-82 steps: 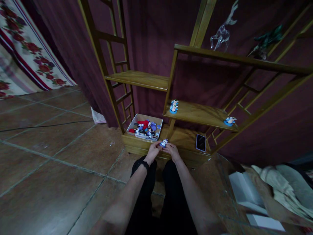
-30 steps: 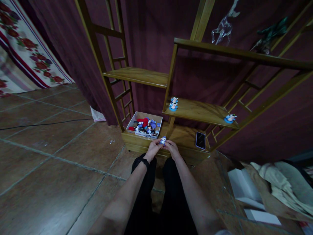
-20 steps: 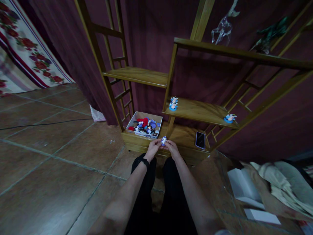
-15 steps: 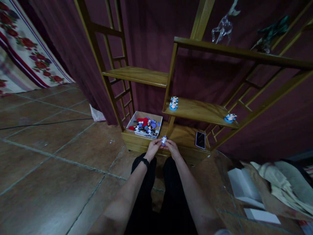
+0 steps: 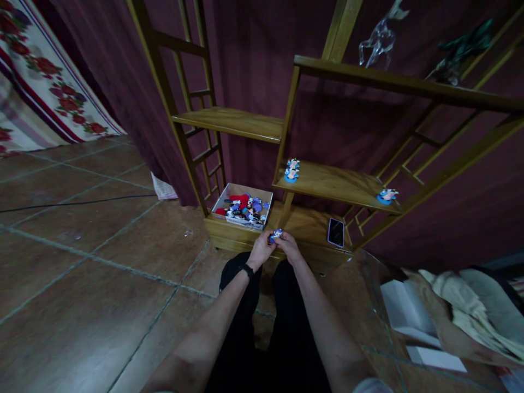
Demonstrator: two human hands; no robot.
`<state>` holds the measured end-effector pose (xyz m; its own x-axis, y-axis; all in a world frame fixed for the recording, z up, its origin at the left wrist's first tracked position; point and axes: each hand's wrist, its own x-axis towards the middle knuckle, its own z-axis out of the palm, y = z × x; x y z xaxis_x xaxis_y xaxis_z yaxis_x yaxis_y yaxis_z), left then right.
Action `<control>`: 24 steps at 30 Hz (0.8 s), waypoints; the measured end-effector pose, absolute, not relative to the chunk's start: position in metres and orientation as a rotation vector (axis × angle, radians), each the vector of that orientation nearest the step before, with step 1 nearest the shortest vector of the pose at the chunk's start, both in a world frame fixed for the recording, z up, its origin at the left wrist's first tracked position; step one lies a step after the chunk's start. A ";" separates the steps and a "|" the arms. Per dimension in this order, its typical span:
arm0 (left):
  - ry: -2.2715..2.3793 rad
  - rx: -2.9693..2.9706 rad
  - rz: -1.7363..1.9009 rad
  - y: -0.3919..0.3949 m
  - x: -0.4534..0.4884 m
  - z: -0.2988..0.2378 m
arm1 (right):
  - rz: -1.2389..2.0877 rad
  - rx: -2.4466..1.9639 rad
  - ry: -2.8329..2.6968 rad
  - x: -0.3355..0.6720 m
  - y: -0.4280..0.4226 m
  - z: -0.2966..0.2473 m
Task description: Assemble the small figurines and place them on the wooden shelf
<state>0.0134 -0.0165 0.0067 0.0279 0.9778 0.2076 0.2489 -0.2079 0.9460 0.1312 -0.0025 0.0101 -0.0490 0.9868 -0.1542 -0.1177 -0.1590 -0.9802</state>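
Your left hand has its fingers bent in and closed on a small purple-and-white figurine, gripping it from its left side. Your right hand has its fingertips pressed to the same piece from the opposite side; the exact placement of each fingertip is too small to confirm. The figurine sits between the two sets of fingers, tilted, held just in front of the lower wooden ledge. Just beyond and left of your fingers stands an open box of mixed figurines. A phone lies to their right, well apart. Above and beyond them, a wooden shelf bears two blue-based figurines close together, with a third blue-based figurine at its far right.
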 end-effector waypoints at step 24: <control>1.489 2.464 0.802 -0.038 0.000 0.028 | 1.503 -1.093 -1.043 0.130 -0.003 0.013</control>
<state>0.0001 -0.0376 0.0276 0.3633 0.8578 0.3637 0.7757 -0.4947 0.3918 0.1299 -0.0033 0.0132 -0.1284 0.9819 -0.1389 -0.2133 -0.1641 -0.9631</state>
